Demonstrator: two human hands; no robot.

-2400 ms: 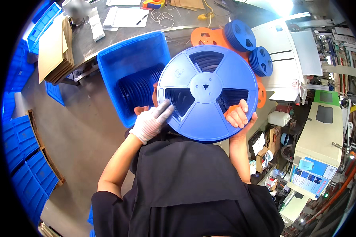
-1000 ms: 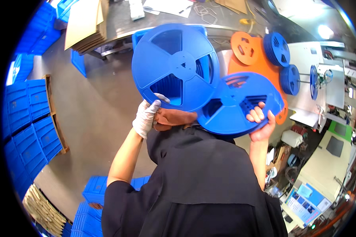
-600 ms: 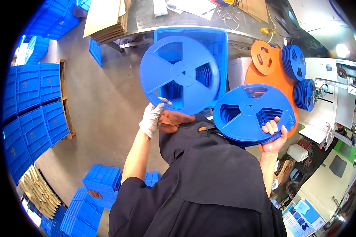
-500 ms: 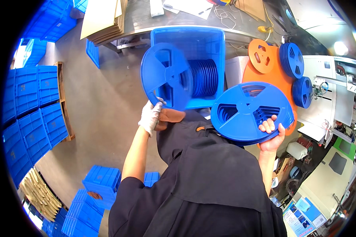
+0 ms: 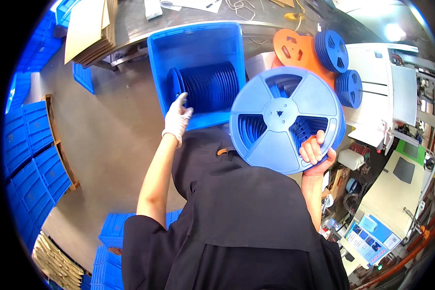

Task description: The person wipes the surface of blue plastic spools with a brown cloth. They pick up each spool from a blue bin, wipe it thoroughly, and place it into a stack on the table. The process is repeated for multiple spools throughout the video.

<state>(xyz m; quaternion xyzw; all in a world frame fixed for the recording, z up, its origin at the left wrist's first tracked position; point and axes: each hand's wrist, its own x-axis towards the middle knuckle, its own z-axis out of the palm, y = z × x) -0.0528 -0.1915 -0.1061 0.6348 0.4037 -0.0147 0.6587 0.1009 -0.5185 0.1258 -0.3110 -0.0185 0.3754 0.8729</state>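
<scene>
In front of me a blue plastic bin [image 5: 194, 32] holds a row of blue reels [image 5: 211, 89] standing on edge. The end reel [image 5: 173, 83] is set slightly apart from the row. My left hand [image 5: 178, 118], in a white glove, is at this reel's near rim with its fingers apart; whether they touch it is hard to tell. My bare right hand [image 5: 316, 157] grips a stack of blue reels [image 5: 280, 113], its fingers hooked into a cut-out of the front reel. The stack is held tilted toward me, and its front disc hides most of the others.
An orange surface [image 5: 319, 60] at the right bears an orange reel [image 5: 289, 47] and two stacks of blue reels [image 5: 334, 50]. Behind the bin stands a metal table [image 5: 188, 19] with cardboard sheets [image 5: 89, 34]. Blue crates [image 5: 34, 150] stand at the left; machines [image 5: 396, 179] line the right.
The blue reel in my left hand has gone down into the bin at the left end of the row, and the fingers have loosened. The right-hand stack has tilted to face me more.
</scene>
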